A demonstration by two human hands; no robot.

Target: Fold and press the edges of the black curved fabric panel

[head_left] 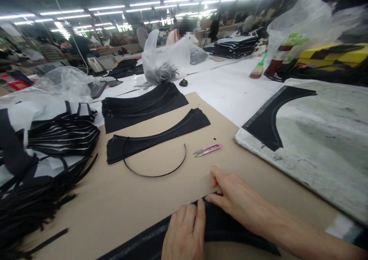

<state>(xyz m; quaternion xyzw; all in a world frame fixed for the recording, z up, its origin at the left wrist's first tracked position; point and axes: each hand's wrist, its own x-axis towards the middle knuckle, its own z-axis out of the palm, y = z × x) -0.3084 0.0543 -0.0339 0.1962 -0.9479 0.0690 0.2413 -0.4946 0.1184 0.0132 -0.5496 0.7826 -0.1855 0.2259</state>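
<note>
My left hand (185,231) lies flat, fingers together, on a curved black fabric piece (221,225) at the near edge of the brown cardboard sheet (115,202). My right hand (232,198) pinches the far edge of the same piece with its fingertips. Just beyond lie a thin black curved strip (155,174), pink thread snips (207,150) and a black curved band (161,135).
A stack of black curved pieces (140,106) lies further back. Heaps of black strips (43,164) fill the left. A grey worn board (316,137) with a black piece sits at right. Plastic bags (165,58), a bottle (280,55) and other people stand behind.
</note>
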